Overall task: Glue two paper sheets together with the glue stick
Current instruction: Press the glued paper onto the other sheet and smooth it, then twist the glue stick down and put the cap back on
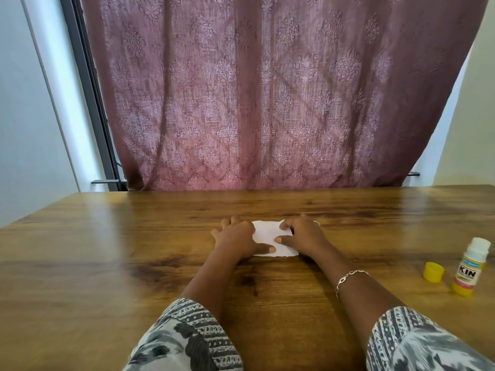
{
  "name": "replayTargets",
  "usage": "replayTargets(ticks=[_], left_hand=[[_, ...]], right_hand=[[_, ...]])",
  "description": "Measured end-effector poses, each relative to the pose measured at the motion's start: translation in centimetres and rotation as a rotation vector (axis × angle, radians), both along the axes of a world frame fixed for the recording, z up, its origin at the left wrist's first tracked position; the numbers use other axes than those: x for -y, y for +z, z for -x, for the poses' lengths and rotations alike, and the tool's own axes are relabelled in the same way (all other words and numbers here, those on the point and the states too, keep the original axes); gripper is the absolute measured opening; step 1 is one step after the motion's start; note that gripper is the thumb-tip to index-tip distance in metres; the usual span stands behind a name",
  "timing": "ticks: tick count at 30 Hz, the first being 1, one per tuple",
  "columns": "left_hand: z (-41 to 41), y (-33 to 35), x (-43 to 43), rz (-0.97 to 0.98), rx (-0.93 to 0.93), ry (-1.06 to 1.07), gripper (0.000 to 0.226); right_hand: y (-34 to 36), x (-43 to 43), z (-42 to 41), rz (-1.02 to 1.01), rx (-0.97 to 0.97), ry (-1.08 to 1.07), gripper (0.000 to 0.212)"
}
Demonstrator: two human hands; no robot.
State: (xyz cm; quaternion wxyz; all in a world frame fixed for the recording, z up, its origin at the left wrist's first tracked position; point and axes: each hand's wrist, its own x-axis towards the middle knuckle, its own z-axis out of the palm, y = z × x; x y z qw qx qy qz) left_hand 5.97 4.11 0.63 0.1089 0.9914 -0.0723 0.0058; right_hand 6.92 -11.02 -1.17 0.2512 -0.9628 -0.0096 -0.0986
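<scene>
The white rectangular paper (pixel 267 234), torn along its near edge, lies flat on the brown wooden table (pixel 107 250); whether it is one sheet or two stacked cannot be told. The left hand (pixel 235 238) rests on the paper's left side, fingers spread, thumb laid along its near edge. The right hand (pixel 302 235) presses on the paper's right side, fingers slightly bent with the tips down, thumb pointing left. Well to the right of the paper stands the uncapped white-and-yellow glue stick (pixel 470 266), its small yellow cap (pixel 433 272) just beside it on the paper's side. Beyond the paper hangs a patterned mauve curtain (pixel 267 89).
</scene>
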Motion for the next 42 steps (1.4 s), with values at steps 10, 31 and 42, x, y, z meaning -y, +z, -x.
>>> replayTargets(ticks=[10,31,42], left_hand=[[0.3,0.0,0.1,-0.029,-0.079,-0.031,0.087],[1.7,-1.3,2.4,-0.089,0.515,-0.376,0.070],[2.2,-1.3,3.3,0.035,0.575,-0.427,0.092]], right_hand=[[0.7,0.9,1.1,0.061,-0.043,0.083,0.059],[2.7,14.2,21.7,-0.251,0.464,0.025,0.021],[0.3,20.9,17.9,-0.575,0.163,-0.238,0.038]])
